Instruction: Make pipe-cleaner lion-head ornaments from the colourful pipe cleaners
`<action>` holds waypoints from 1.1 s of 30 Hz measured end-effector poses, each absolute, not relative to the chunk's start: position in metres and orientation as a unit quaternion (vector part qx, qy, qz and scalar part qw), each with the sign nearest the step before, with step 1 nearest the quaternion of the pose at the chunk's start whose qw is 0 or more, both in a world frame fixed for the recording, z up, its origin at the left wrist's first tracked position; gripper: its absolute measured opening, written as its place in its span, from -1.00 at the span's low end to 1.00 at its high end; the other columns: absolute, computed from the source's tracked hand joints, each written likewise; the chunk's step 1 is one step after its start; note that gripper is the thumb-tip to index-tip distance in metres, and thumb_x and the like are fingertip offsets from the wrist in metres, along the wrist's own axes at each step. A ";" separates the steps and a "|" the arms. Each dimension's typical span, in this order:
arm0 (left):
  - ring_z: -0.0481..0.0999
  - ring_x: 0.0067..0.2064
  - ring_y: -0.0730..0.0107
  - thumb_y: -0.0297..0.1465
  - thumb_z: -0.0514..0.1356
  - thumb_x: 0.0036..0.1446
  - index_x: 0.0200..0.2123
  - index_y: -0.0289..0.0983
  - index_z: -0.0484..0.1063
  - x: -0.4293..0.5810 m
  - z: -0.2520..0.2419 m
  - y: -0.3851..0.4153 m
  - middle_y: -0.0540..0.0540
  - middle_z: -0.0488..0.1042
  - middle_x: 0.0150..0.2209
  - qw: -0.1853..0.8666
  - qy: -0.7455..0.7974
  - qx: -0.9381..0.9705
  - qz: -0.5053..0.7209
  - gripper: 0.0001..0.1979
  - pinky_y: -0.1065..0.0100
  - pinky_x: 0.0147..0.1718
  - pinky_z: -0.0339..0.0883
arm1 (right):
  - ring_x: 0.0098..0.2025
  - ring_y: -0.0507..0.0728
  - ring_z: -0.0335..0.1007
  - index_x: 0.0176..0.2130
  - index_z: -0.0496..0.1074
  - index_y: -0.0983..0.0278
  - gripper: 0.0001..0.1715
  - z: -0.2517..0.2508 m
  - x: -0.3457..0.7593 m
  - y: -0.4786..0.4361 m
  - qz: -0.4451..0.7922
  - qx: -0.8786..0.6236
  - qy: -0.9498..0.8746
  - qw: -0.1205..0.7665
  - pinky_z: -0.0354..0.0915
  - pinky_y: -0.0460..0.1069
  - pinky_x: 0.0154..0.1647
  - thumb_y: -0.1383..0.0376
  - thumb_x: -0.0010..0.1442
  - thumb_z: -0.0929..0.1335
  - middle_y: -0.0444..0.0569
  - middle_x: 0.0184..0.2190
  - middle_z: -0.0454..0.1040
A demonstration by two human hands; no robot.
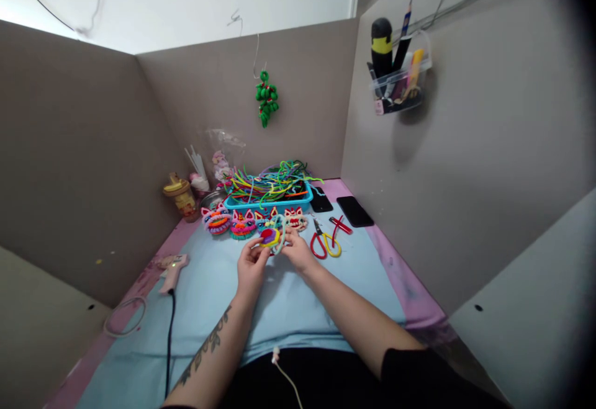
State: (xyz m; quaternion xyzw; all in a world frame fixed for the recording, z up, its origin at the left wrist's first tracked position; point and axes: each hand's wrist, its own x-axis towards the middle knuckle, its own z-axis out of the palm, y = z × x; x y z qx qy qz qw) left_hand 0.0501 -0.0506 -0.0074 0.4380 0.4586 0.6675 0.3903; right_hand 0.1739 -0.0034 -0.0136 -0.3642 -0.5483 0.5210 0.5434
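Observation:
Both my hands meet over the light blue mat (288, 310) and hold a small colourful pipe-cleaner piece (271, 236) between them. My left hand (251, 265) pinches its left side with curled fingers. On the right side, my right hand (298, 249) grips it, fingers closed around a pale looped strand. Just behind the hands lies a row of finished pipe-cleaner cat faces (242, 223). A blue basket (274, 201) full of loose coloured pipe cleaners stands behind that row.
Red and yellow scissors (326, 242) and a red tool (341, 224) lie right of my hands. Two black phones (354, 210) rest near the right wall. A glue gun (171, 270) with its cord lies left. A green ornament (266, 97) hangs ahead; a pen holder (398, 80) sits on the right wall.

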 end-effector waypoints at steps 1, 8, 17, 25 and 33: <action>0.50 -0.42 0.45 -0.33 0.33 -0.12 -0.16 -0.29 0.37 0.050 -0.008 -0.050 0.00 0.50 -0.49 0.397 0.456 0.430 0.671 -0.58 0.43 -0.33 0.30 | -0.05 0.16 0.25 -0.55 0.47 0.26 -0.89 -0.011 0.174 -0.004 0.542 -0.353 -0.540 0.538 0.22 0.01 -0.11 0.26 -0.19 0.40 -0.06 -0.07 0.28; 0.47 -0.45 0.47 -0.34 0.36 -0.20 -0.14 -0.30 0.38 0.050 -0.010 -0.047 -0.01 0.50 -0.50 0.437 0.448 0.404 0.667 -0.52 0.43 -0.35 0.30 | -0.10 0.18 0.31 -0.69 0.44 0.28 -0.93 -0.009 0.175 -0.002 0.634 -0.317 -0.450 0.543 0.17 0.02 -0.06 0.32 -0.27 0.39 -0.05 -0.15 0.42; 0.48 -0.41 0.45 -0.29 0.33 -0.14 -0.07 -0.33 0.40 0.044 -0.013 -0.043 -0.04 0.51 -0.44 0.409 0.464 0.405 0.674 -0.48 0.42 -0.35 0.29 | 0.03 0.19 0.24 -0.53 0.48 0.25 -0.89 -0.008 0.179 -0.006 0.514 -0.389 -0.523 0.557 0.18 0.01 -0.04 0.26 -0.17 0.40 -0.04 -0.09 0.37; 0.46 -0.43 0.47 -0.29 0.35 -0.18 -0.13 -0.33 0.45 0.046 -0.010 -0.044 -0.03 0.50 -0.48 0.395 0.480 0.406 0.670 -0.52 0.44 -0.38 0.30 | -0.10 0.15 0.32 -0.49 0.48 0.29 -0.74 -0.007 0.175 -0.010 0.548 -0.331 -0.533 0.553 0.22 0.02 -0.09 0.14 -0.13 0.45 0.00 -0.11 0.35; 0.05 -0.68 0.71 -0.21 0.40 -0.31 -0.08 -0.36 0.41 0.040 -0.013 -0.037 0.13 0.30 -0.62 0.461 0.484 0.336 0.664 -0.34 0.55 -0.70 -0.13 | -0.15 0.16 0.36 -0.34 0.48 0.23 -0.58 -0.009 0.195 0.014 0.648 -0.318 -0.346 0.599 0.24 0.00 -0.24 0.06 -0.21 0.48 -0.01 -0.23 0.49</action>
